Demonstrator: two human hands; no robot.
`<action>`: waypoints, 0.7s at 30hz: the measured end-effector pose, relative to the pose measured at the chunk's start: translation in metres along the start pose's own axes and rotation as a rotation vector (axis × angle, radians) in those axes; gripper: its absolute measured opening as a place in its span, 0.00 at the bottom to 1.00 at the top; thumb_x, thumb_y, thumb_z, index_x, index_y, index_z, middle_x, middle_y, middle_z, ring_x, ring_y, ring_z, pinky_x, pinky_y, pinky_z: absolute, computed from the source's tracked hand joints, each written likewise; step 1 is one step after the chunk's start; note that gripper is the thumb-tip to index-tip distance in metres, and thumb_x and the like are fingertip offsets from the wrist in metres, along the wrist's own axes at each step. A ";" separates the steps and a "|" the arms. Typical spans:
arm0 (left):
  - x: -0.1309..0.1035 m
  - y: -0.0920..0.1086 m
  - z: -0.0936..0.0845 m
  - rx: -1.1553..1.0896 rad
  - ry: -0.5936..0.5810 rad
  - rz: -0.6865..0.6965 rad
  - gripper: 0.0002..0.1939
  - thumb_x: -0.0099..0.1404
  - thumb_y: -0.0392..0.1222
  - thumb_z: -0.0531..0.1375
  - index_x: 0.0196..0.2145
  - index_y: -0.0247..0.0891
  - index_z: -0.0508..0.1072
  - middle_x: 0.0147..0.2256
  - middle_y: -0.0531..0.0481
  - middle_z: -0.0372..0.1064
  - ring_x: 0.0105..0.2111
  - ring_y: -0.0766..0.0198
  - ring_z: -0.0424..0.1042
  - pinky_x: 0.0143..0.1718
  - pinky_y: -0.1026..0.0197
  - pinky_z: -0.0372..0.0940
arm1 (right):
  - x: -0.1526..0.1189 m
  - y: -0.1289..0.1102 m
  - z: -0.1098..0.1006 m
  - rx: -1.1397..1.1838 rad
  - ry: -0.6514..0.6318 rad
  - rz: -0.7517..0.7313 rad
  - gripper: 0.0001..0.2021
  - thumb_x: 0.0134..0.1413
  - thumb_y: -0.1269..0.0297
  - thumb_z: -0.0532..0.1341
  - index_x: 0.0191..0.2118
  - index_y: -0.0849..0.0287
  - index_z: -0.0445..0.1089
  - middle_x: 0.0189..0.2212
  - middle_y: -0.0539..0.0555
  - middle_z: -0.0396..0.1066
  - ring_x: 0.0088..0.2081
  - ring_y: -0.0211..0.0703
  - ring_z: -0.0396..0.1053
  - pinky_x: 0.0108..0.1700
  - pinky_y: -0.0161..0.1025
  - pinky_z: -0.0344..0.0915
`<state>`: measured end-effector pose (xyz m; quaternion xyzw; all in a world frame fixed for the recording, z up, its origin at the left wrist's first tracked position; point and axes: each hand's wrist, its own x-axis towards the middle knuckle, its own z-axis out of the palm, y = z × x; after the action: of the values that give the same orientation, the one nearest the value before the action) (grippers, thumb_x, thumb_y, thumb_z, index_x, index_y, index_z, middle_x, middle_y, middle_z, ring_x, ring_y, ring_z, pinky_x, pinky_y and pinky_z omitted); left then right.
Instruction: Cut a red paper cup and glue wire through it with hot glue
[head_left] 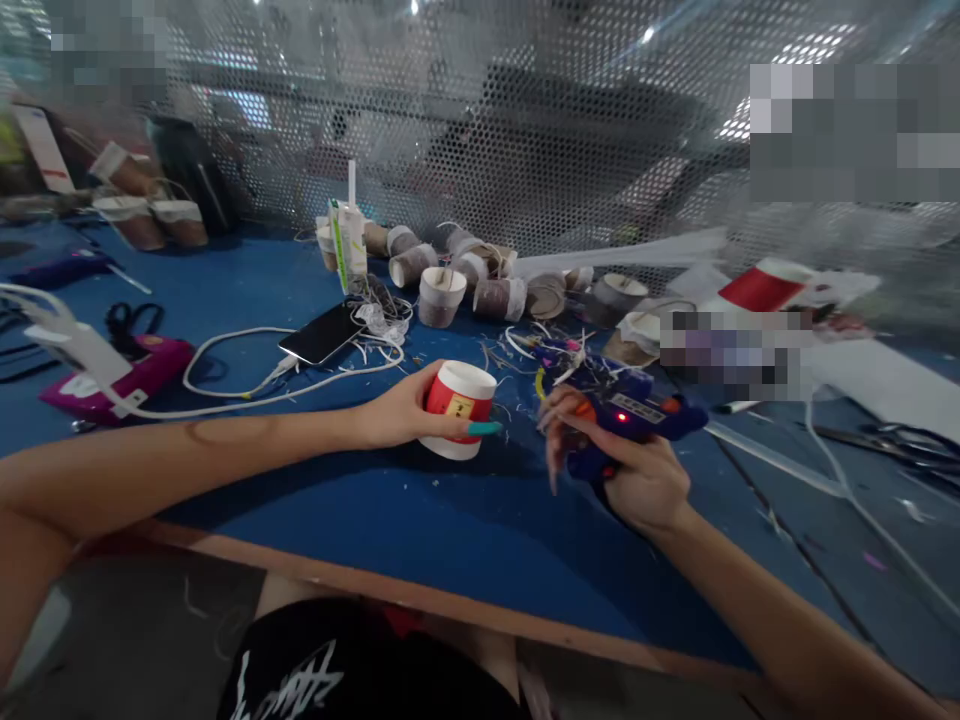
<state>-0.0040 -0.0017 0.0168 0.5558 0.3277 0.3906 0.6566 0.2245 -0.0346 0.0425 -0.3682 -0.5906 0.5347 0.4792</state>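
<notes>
Near the middle of the blue table, my left hand [416,408] is wrapped round a red and white cup [459,385], its thumb with a long teal nail across the front. The cup stands nearly upright. To its right, my right hand [637,470] grips a dark blue glue gun [637,412] with a small red light and orange parts. The gun's front points left and away, with stringy scraps around it. A gap separates the gun from the cup.
Several small brown and white pots [442,295] lie behind the cup. A phone [321,333] with a white cable, a magenta power strip [120,380] and another blue glue gun [64,268] are at left. Scissors [900,445] lie at right. A mesh screen [450,130] rises behind.
</notes>
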 end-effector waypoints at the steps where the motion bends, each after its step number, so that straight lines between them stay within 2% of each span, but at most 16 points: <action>1: -0.001 0.000 0.000 0.009 0.004 0.009 0.24 0.44 0.37 0.70 0.39 0.38 0.68 0.36 0.51 0.71 0.37 0.60 0.70 0.43 0.54 0.64 | -0.001 -0.001 0.001 0.004 -0.014 0.012 0.13 0.46 0.54 0.65 0.32 0.58 0.70 0.19 0.49 0.69 0.17 0.41 0.66 0.15 0.39 0.65; 5: -0.006 -0.002 0.003 0.001 0.009 0.055 0.24 0.47 0.35 0.69 0.41 0.38 0.65 0.38 0.50 0.70 0.40 0.60 0.70 0.45 0.55 0.64 | -0.009 -0.007 0.004 -0.007 -0.057 0.065 0.11 0.49 0.54 0.64 0.30 0.56 0.69 0.15 0.47 0.66 0.12 0.40 0.62 0.12 0.39 0.62; 9: -0.009 -0.004 0.003 -0.029 -0.019 0.050 0.26 0.47 0.34 0.69 0.42 0.38 0.62 0.39 0.51 0.68 0.40 0.61 0.69 0.45 0.56 0.64 | -0.018 -0.004 -0.003 -0.152 -0.128 0.091 0.14 0.52 0.52 0.63 0.25 0.57 0.68 0.11 0.46 0.63 0.10 0.37 0.60 0.12 0.36 0.61; 12: -0.008 -0.006 0.001 -0.051 -0.034 0.043 0.28 0.47 0.34 0.69 0.43 0.39 0.60 0.39 0.51 0.67 0.40 0.63 0.69 0.44 0.57 0.64 | -0.020 0.000 -0.007 -0.249 -0.122 0.052 0.13 0.51 0.51 0.64 0.31 0.57 0.70 0.11 0.46 0.63 0.11 0.37 0.61 0.13 0.34 0.61; 15: -0.008 -0.009 -0.001 -0.064 -0.049 0.043 0.29 0.47 0.36 0.70 0.44 0.40 0.60 0.41 0.51 0.66 0.42 0.61 0.69 0.46 0.55 0.64 | -0.021 0.001 -0.007 -0.190 -0.150 0.075 0.17 0.51 0.47 0.62 0.36 0.57 0.70 0.12 0.45 0.63 0.11 0.35 0.60 0.11 0.34 0.60; 18: -0.008 -0.009 -0.001 -0.055 -0.032 0.040 0.30 0.48 0.36 0.69 0.45 0.40 0.60 0.41 0.51 0.66 0.43 0.59 0.70 0.47 0.53 0.64 | -0.021 0.001 -0.005 -0.145 -0.184 0.089 0.17 0.52 0.46 0.61 0.34 0.58 0.69 0.15 0.47 0.65 0.12 0.34 0.60 0.11 0.33 0.60; 21: -0.008 -0.009 0.000 -0.070 -0.035 0.035 0.30 0.48 0.35 0.69 0.46 0.41 0.59 0.40 0.51 0.66 0.42 0.60 0.70 0.48 0.52 0.64 | -0.021 0.004 -0.006 -0.268 -0.162 0.075 0.15 0.55 0.49 0.59 0.31 0.57 0.67 0.14 0.46 0.65 0.11 0.33 0.60 0.12 0.32 0.60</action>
<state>-0.0066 -0.0097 0.0079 0.5449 0.2926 0.4035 0.6743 0.2355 -0.0518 0.0347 -0.4062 -0.6792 0.4967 0.3564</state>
